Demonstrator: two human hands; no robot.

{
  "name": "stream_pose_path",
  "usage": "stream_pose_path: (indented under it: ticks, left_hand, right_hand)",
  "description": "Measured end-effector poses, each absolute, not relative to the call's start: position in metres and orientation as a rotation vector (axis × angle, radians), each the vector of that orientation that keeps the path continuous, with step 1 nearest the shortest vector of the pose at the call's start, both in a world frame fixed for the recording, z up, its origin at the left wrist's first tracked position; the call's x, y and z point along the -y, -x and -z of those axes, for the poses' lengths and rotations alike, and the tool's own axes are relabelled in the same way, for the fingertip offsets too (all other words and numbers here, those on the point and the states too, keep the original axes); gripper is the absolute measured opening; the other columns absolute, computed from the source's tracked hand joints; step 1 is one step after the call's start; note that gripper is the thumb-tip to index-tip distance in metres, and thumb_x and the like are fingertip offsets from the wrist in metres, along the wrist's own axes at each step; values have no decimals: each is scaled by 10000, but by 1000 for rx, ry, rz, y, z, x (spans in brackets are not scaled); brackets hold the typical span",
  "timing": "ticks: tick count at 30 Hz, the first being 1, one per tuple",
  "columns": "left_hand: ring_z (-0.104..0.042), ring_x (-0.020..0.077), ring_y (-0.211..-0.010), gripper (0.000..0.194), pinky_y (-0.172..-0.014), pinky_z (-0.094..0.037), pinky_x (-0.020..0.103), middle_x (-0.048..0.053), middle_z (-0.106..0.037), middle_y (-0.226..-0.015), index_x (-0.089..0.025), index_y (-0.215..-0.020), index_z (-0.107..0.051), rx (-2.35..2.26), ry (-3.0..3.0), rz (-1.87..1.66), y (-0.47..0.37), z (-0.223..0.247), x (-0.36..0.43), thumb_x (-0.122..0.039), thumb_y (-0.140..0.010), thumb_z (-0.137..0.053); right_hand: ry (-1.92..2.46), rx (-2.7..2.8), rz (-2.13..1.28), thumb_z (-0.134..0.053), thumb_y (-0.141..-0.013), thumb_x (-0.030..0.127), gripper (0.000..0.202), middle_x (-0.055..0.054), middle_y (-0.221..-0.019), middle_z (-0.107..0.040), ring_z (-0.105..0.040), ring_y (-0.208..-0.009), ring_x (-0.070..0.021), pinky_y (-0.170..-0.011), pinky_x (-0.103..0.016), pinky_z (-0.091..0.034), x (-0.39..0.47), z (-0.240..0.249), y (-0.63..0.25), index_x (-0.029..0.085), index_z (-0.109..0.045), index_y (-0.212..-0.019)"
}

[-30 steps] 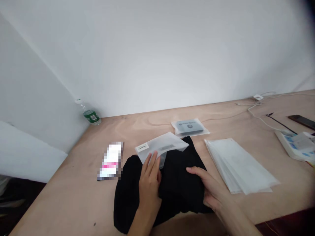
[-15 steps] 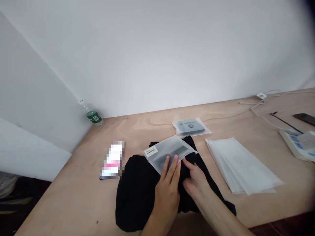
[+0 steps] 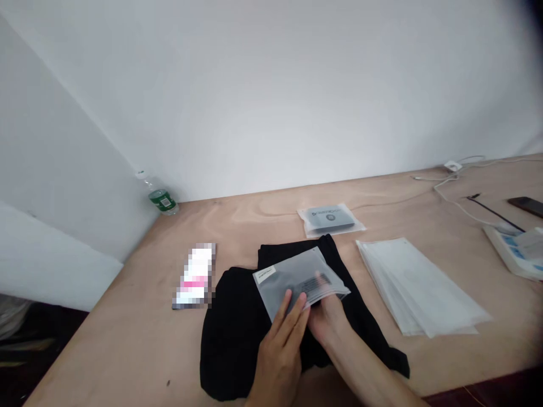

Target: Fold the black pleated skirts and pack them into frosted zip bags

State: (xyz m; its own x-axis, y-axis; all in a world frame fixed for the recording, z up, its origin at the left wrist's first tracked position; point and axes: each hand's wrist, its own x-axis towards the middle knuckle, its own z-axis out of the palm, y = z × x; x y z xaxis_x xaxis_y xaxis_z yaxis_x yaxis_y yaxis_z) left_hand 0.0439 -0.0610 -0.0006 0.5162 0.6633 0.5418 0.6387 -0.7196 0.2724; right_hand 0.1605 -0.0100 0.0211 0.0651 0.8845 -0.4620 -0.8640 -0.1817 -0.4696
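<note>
A frosted plastic bag (image 3: 284, 277) with a white barcode label at its left corner lies tilted over a folded black garment (image 3: 231, 333). My left hand (image 3: 280, 345) grips the bag near its mouth, fingers on top of the plastic. The fingers of my right hand (image 3: 328, 319) are inside the bag's mouth, seen blurred through the plastic near some printed text. Something dark shows beside them at the opening; whether it is the garment behind or a thing in the hand is unclear.
Behind the garment lies another frosted bag with a dark boxy item (image 3: 333, 219) inside. Several flat frosted bags (image 3: 416, 282) are stacked at the right. A pixelated phone (image 3: 195, 277), a water bottle (image 3: 163, 200), cables (image 3: 443, 186), a power strip (image 3: 509, 254) and a dark phone (image 3: 526, 204) surround them.
My right hand's fingers have gone from the bag's edge to inside it. The bag has shifted slightly right and towards me, and my left hand has come a little nearer too.
</note>
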Motion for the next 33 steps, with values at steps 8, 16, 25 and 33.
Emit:
stream_pose_path:
  ticks: [8,16,25,33]
  left_hand:
    - [-558,243,-1049,136,-962,-334,500,10,-681,-979,-200,-824,-573,-1410,-2576,-1273,-33,-12,57,-72,-806,-531]
    - [-536,217,-771,113,-684,-396,365,37,-609,-843,-206,-847,-563,-1561,-2675,-853,-45,-22,42,-122,-778,-530]
    - [-529,195,-703,203,-603,-397,304,48,-606,-793,-179,-819,-585,-1408,-2847,-761,-38,-1,41,-71,-818,-412]
    - [-530,181,-712,241,-593,-398,299,29,-612,-832,-228,-886,-596,-1269,-2724,-642,6,-7,58,-61,-788,-452]
  right_hand:
    - [887,12,-1837,-591,-744,266,154,-27,-1024,-687,-611,-1005,-173,-950,-319,-421,66,-32,-173,204,-668,-862]
    - [1359,1277,-1142,-487,-841,370,311,-88,-1084,-650,-612,-973,-220,-891,-424,-452,55,-62,-224,216,-607,-1083]
    - [1659,2340,-362,-312,-871,540,512,-12,-1448,-307,-171,-1316,-408,-914,-747,-152,2,-18,-179,360,-340,-1349]
    - [1608,2484,-217,-473,-595,787,987,-74,-1491,-178,-70,-1296,-495,-893,-769,-107,8,3,-186,300,-204,-1411]
